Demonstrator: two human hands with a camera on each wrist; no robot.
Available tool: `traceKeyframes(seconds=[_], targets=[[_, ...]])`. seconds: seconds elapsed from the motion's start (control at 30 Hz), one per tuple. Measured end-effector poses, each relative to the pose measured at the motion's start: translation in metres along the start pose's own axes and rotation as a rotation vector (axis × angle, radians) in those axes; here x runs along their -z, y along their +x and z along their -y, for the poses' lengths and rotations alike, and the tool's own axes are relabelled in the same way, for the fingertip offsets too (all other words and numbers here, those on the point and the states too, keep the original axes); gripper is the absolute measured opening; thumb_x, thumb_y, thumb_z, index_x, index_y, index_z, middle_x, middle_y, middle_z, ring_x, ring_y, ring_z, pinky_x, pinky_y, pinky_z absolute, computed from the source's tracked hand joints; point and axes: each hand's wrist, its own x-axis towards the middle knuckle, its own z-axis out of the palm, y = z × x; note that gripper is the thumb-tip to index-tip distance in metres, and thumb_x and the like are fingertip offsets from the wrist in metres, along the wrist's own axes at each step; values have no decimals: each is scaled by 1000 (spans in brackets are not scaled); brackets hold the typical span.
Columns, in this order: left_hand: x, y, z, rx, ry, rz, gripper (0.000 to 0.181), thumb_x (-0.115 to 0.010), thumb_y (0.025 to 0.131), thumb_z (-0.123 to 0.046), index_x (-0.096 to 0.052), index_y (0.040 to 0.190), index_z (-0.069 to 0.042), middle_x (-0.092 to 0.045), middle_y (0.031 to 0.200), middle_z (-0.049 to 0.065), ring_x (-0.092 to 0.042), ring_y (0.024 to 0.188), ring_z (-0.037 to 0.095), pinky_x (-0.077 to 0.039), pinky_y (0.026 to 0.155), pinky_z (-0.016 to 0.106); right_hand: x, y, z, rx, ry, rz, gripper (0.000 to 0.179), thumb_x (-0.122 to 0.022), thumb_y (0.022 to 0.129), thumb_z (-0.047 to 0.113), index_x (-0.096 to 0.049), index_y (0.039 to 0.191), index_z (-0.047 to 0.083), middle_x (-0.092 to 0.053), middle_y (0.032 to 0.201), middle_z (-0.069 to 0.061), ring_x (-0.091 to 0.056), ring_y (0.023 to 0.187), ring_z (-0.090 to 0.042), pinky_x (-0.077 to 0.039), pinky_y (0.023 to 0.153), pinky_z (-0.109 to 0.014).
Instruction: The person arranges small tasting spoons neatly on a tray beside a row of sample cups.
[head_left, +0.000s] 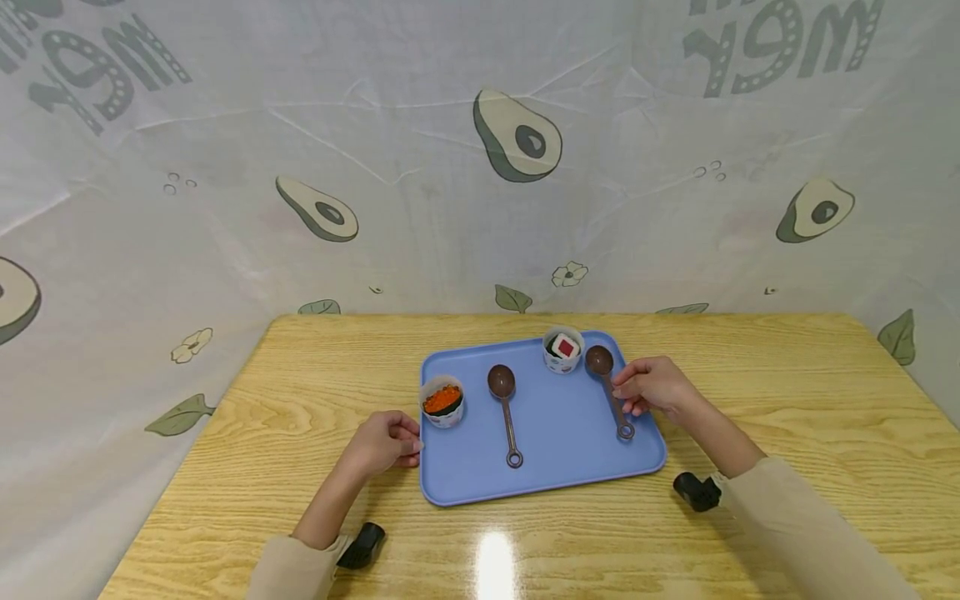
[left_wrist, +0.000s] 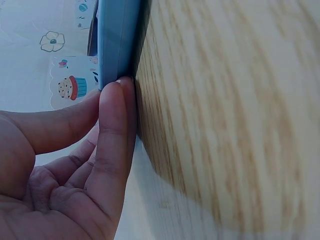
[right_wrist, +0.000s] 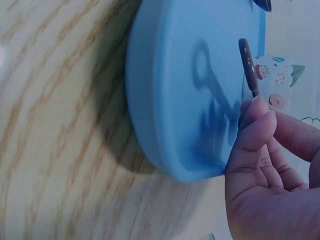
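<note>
A blue tray (head_left: 558,425) lies on the wooden table. My left hand (head_left: 387,443) is at its left edge; in the left wrist view the thumb and fingertips (left_wrist: 111,100) pinch the rim. With my right hand (head_left: 654,387) I pinch the handle of a brown spoon (head_left: 600,362) above the tray's right side; its shadow falls on the tray in the right wrist view. A second brown spoon (head_left: 502,382) lies left of the middle. One paper cup (head_left: 444,418) with an orange-topped sushi piece stands at the left, another cup (head_left: 561,363) with a red-and-white piece at the back.
The wooden table (head_left: 315,367) extends around the tray on all sides. Behind it hangs a pale cloth (head_left: 420,192) with avocado prints. Black wrist devices, left (head_left: 363,546) and right (head_left: 697,491), sit below the forearms.
</note>
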Motion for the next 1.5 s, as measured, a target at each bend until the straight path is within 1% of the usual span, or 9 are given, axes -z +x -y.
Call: traceKeyframes(seconds=[0.33,0.73,0.9,1.03,1.23,1.4,1.5], targets=[[0,0,-1,7,-14,4,11,-56,82,15,-53,92,14,-53,70,12,-58,57,16,-56,58,30,-6,3,-3,-6,17,-1,15,-55,81,-11,-53,95,-15,-57,65,-10,-55,50,-13,-49,44,-22],[0,1,2,5,-24,13,12,-56,82,15,-52,93,14,-53,70,12,-58,58,16,-56,59,31,-6,3,-3,-10,11,-3,16,-55,82,-10,-52,97,-15,-57,66,-10,-56,49,-14,-51,45,-24],[0,0,2,-1,-15,23,13,-56,82,15,-51,93,14,-53,70,12,-58,58,16,-57,59,32,-4,1,-3,-14,4,-3,18,-55,83,-10,-52,99,-16,-58,67,-11,-57,51,-15,-51,46,-25],[0,0,1,5,-16,13,12,-56,81,15,-52,93,14,-53,70,12,-58,58,16,-56,58,31,-2,0,-4,-8,-2,-1,19,-55,84,-9,-52,100,-17,-59,68,-11,-57,51,-15,-52,47,-25],[0,-1,0,0,-11,19,12,-56,82,15,-52,93,14,-53,70,12,-58,58,16,-57,59,31,2,-3,-2,-2,-9,-11,22,-55,85,-7,-50,103,-18,-63,74,-12,-58,52,-15,-52,49,-25],[0,-1,-1,6,-17,16,12,-56,82,15,-52,93,14,-53,70,12,-58,57,16,-56,58,31,9,-6,-3,-5,-16,-18,23,-54,85,-6,-50,104,-18,-65,79,-14,-58,54,-15,-53,51,-26],[0,-1,-1,2,-14,21,12,-56,82,15,-52,94,14,-53,70,12,-58,58,16,-56,58,30,15,-8,-5,-1,-9,-16,24,-55,85,-5,-50,105,-17,-66,80,-14,-59,55,-16,-53,52,-27]])
